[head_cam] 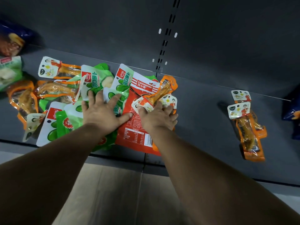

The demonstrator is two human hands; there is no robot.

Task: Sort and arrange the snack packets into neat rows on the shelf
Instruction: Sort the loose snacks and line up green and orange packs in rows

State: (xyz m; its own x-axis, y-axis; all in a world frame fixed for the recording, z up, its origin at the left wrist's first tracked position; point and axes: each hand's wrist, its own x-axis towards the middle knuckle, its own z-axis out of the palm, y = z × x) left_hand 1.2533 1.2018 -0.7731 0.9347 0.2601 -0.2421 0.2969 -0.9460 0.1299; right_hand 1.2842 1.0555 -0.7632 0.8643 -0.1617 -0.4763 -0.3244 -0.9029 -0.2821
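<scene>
Green-and-white plastic snack packets (90,88) are lying jumbled at the dark grey metal shelf's (203,101) left. The left hand (103,111) is pressing them with spread fingers, likely steadying the heap while the right hand (156,116) is pinching an orange-edged clear chicken-foot packet (164,90), seemingly bound for the matching pair (246,124) lying rightward.

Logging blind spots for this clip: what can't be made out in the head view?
- Blue bag, far left: blurred and cut by the frame edge.
- Blue packet, far right: cut by the edge.
- Right hand: its fingertips hide what grip it has on the orange packet.
- Red packet: back print too small to read.
- Pile under left hand: count hidden by overlap.
</scene>
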